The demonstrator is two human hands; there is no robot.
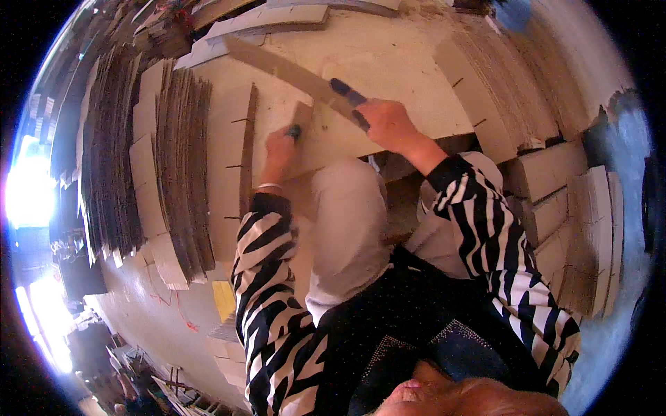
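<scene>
My right hand point(392, 125), with dark coverings on its fingers, is closed on one end of a long cardboard strip point(288, 75). The strip slants away to the far left above the pale work surface point(378, 55). To its left, my left hand point(280, 149) is closed around a shorter-looking, blurred cardboard piece point(301, 115), with a dark covering at one fingertip. Beside that hand stands a slotted cardboard strip point(244, 139), its notches facing left. My knees are just below both hands.
Tall stacks of cardboard strips point(184, 166) line the left side, and another slotted stack point(496, 90) lies at the right. More strips point(277, 19) lie at the far edge. Cardboard bundles point(586, 229) stand by my right arm. A yellow piece point(223, 299) is at the lower left.
</scene>
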